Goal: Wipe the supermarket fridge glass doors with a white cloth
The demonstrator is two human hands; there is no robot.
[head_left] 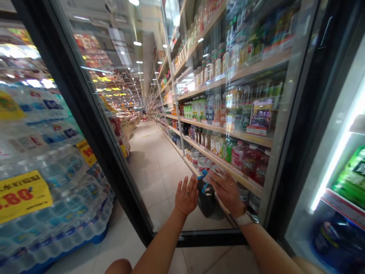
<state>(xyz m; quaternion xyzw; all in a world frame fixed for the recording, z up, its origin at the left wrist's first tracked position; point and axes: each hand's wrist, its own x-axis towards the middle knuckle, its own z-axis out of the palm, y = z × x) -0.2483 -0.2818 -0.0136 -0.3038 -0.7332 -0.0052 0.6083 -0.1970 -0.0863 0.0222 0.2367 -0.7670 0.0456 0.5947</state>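
Note:
In front of a black-framed glass door [154, 137] I hold up both hands. My left hand [186, 198] has its fingers stretched upward and a ring on one of them. My right hand [226, 190], with a white band and a dark watch at its wrist, reaches up and left with fingers extended. Both hands overlap the pane; I cannot tell whether they touch it. Between them shows a dark grey object [205, 203] with blue strips [203, 177] at its top. Its kind is unclear, as is whether my right fingers touch the strips.
Stacked packs of water bottles [62, 182] stand left, with a yellow price sign [24, 196]. Through or reflected in the glass are drink shelves [225, 131] and a tiled aisle [145, 148]. At right, a lit cooler holds green-labelled bottles [352, 179].

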